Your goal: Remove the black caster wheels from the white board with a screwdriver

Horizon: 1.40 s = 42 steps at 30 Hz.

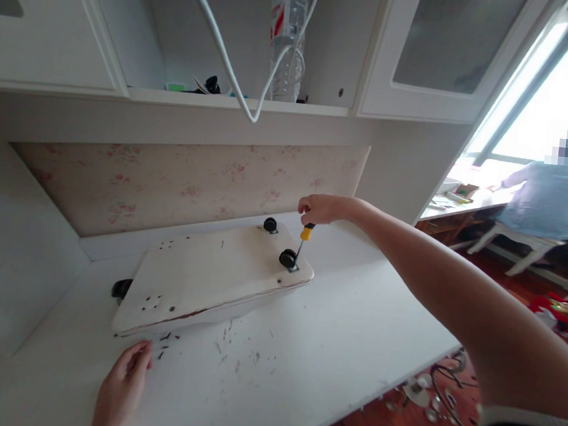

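Observation:
A white board (207, 276) lies flat on the white desk (325, 351), with small black caster wheels on it: one at its far edge (270, 224), one near its right end (288, 259). My right hand (320, 209) grips a yellow-handled screwdriver (304, 237) from above; its tip points down at the base of the right caster. A third black caster (121, 288) lies beside the board's left end. My left hand (123, 385) rests on the desk just in front of the board's near left corner, fingers curled, beside several loose dark screws (166, 342).
A shelf above holds a clear plastic bottle (287, 32) and small items; a white cable (236, 81) hangs in front of it. At the right, another person (549, 198) sits at a window desk. Metal parts (427, 394) lie on the red wooden floor.

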{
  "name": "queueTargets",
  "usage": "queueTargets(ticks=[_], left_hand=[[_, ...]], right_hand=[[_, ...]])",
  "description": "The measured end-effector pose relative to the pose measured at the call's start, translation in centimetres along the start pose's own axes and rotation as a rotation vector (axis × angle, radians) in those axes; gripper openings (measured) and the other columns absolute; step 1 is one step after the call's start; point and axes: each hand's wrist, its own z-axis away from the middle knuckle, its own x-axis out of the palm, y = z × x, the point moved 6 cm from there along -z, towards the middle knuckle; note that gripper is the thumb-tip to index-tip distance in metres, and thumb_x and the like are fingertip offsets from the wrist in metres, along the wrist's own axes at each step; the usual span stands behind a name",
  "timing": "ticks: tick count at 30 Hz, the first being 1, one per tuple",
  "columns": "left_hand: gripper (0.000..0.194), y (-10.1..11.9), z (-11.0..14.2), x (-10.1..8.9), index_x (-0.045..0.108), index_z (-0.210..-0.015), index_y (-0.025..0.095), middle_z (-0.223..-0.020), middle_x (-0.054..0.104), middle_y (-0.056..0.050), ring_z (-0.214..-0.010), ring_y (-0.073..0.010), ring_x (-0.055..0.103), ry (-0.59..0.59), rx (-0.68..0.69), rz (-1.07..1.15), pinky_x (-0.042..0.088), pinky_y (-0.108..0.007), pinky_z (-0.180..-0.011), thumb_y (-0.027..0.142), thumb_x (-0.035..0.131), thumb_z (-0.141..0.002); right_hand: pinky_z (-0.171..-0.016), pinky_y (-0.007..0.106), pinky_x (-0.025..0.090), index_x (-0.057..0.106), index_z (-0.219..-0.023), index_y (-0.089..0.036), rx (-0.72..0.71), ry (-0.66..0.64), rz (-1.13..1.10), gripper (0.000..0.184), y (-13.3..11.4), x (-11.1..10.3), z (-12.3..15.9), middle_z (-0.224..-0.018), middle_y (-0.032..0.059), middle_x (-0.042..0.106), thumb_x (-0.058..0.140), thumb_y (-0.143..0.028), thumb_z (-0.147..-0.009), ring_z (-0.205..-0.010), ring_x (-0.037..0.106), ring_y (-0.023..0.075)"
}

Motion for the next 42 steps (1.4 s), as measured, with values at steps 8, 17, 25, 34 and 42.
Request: queueTargets(ticks=[8, 17, 25, 34, 42], left_hand=[[0.048, 0.6, 0.4, -0.2, 0.064, -0.096, 0.023, -0.080, 0.069, -0.003, -0.078, -0.0265, 0.065, 0.000, -0.015, -0.014, 0.047, -0.034, -0.070, 0.066, 0.052, -0.079], [0.046, 0.9, 0.4, -0.2, 0.064, -0.092, 0.023, -0.076, 0.068, -0.002, -0.077, -0.0262, 0.065, 0.001, 0.015, 0.009, 0.047, -0.034, -0.070, 0.065, 0.052, -0.078], [0.049, 0.1, 0.1, 0.0, 0.064, -0.097, 0.023, -0.081, 0.069, -0.003, -0.081, -0.0267, 0.064, -0.016, 0.009, 0.011, 0.047, -0.034, -0.071, 0.066, 0.052, -0.079], [0.047, 0.2, 0.3, 0.0, 0.063, -0.098, 0.024, -0.085, 0.069, -0.003, -0.086, -0.0273, 0.064, -0.024, -0.009, -0.015, 0.046, -0.035, -0.076, 0.066, 0.051, -0.080], [0.047, 0.7, 0.4, 0.0, 0.063, -0.098, 0.024, -0.084, 0.068, -0.002, -0.083, -0.0256, 0.064, -0.028, -0.011, -0.029, 0.045, -0.034, -0.075, 0.066, 0.051, -0.080]], right_hand=[[-0.057, 0.030, 0.042, 0.059, -0.127, -0.018, 0.012, -0.017, 0.003, 0.045, 0.4, 0.0, 0.5, -0.094, 0.0124, 0.071, 0.060, -0.034, -0.085, -0.063, 0.063, 0.0187], [-0.055, 0.029, 0.041, 0.057, -0.129, -0.016, 0.016, 0.006, 0.025, 0.044, 0.5, -0.1, 0.9, -0.119, 0.0182, 0.065, 0.057, -0.032, -0.089, -0.068, 0.063, 0.0176], [-0.051, 0.029, 0.044, 0.048, -0.136, -0.014, 0.049, -0.033, -0.061, 0.061, 1.1, 0.1, 1.1, -0.103, 0.0169, 0.069, 0.051, -0.054, -0.090, -0.061, 0.063, 0.0185], [-0.058, 0.025, 0.045, 0.058, -0.125, -0.017, -0.051, -0.007, -0.132, 0.053, 1.0, -0.6, 1.7, -0.116, 0.0105, 0.067, 0.067, -0.016, -0.073, -0.070, 0.063, 0.0138], [-0.065, 0.026, 0.042, 0.068, -0.112, -0.015, -0.035, 0.094, -0.110, 0.041, 2.0, -2.0, 2.2, -0.094, 0.0061, 0.071, 0.067, -0.013, -0.071, -0.078, 0.062, 0.0164]])
